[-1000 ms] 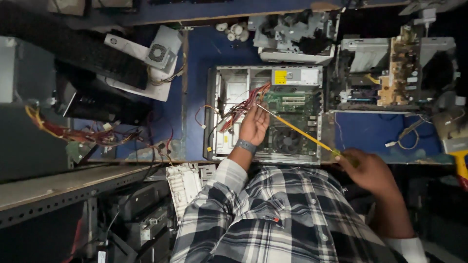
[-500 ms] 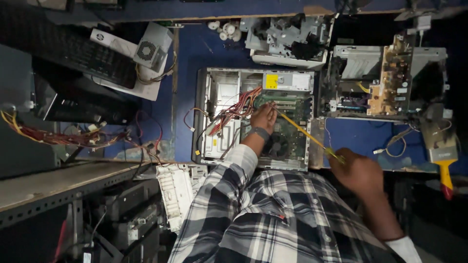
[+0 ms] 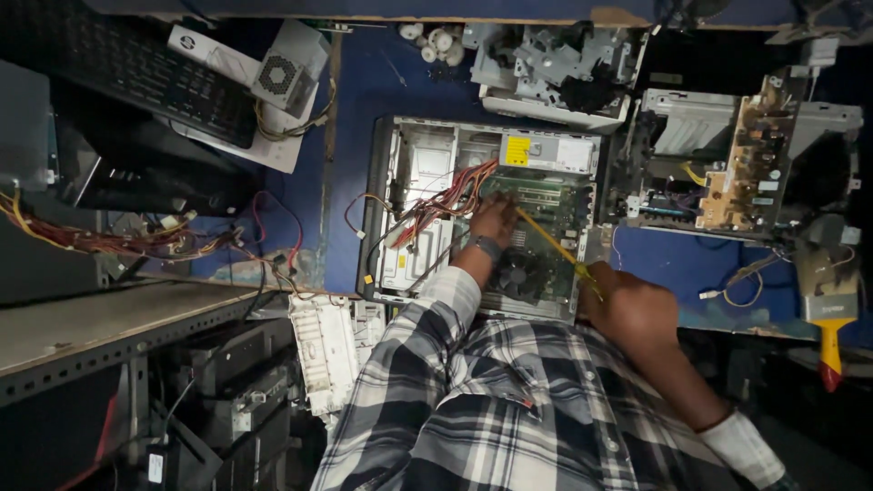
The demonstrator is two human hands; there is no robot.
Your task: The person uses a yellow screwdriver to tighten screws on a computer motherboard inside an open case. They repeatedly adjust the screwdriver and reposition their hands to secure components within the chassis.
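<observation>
The blue workbench [image 3: 355,164] fills the view, and on it lies an open desktop computer case [image 3: 391,218], side panel off, green motherboard [image 3: 546,205] facing up. Since half a second ago the whole scene has slid slightly right and down in the head view, while the hands keep nearly the same places over the case. To the right of the case stands a stripped metal chassis with a tan circuit board [image 3: 750,168]; behind the case is another gutted grey unit [image 3: 555,68], close to its far edge. A black keyboard [image 3: 136,77] lies well apart at far left.

The left hand [image 3: 494,218] rests inside the case, fingers curled down on the motherboard beside the red wire bundle [image 3: 446,195] (what they pinch, if anything, cannot be told). The right hand [image 3: 632,309] is closed round the handle end of a yellow screwdriver [image 3: 550,241], at the case's near right corner; the shaft slants up-left to the left hand's fingers. Bare blue surface shows left of the case and past its right wall.
</observation>
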